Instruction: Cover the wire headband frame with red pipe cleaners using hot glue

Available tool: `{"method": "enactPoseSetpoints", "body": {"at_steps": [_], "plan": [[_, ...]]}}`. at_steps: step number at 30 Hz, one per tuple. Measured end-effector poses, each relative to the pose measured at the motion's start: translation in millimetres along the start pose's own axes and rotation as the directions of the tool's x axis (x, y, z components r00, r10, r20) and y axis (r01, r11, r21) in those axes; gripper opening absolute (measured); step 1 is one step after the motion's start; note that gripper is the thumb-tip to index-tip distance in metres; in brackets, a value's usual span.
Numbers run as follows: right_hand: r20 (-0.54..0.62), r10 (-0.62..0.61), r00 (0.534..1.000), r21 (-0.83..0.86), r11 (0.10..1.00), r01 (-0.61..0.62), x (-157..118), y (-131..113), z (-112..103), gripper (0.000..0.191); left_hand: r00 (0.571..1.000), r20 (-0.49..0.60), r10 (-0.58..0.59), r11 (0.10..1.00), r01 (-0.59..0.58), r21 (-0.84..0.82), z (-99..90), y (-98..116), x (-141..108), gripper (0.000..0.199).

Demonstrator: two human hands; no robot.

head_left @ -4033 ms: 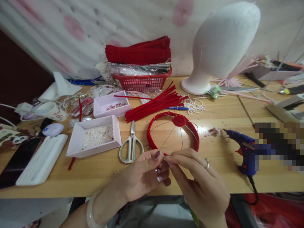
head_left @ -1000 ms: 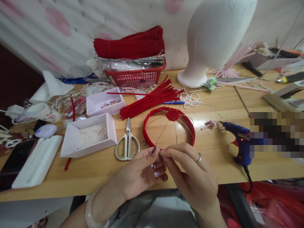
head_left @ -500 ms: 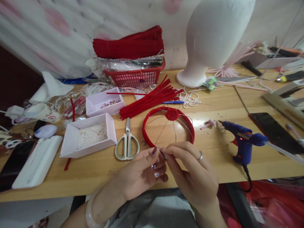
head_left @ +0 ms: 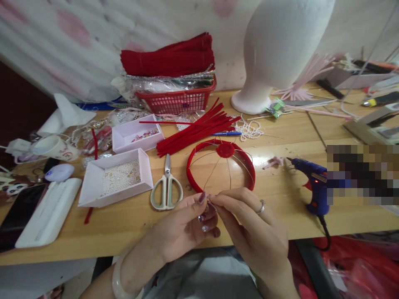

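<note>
Fingers (head_left: pixel 197 203) pinching, tiny piece (head_left: pixel 208 202) (direction, axis unclear)

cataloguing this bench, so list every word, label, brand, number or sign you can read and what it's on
No text is readable.
Cup: red print, too blurred.
Glue gun: pale label, too small.
White case: faint marks, unreadable.
Green packet: any print too small to tell.

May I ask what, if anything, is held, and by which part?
Something tiny seems pinched at the fingertips of left hand and right hand; its identity and gripped part are unclear.
</note>
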State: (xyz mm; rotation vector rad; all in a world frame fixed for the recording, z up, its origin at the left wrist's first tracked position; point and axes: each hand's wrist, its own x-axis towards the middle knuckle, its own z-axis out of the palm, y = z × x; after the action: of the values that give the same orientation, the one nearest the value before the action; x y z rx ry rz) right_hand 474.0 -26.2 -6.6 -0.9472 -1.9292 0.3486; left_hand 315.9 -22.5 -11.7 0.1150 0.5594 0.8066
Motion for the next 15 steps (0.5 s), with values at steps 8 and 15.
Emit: {"method": "enactPoseSetpoints", "body": {"at_steps": [8,15], "plan": [[0.009,-0.006,1.0,-0.036,0.999,0.006,-1.8,-0.9,1.9,0.018,1.0,0.013,-0.001,1.0,0.0,0.027,-1.2,-0.6,0.6,0.027],[0.007,-0.002,1.0,-0.043,0.999,0.002,-1.4,0.2,3.0,0.018,1.0,-0.003,0.0,1.0,0.0,0.023,-3.1,-1.0,0.9,0.028]]}}
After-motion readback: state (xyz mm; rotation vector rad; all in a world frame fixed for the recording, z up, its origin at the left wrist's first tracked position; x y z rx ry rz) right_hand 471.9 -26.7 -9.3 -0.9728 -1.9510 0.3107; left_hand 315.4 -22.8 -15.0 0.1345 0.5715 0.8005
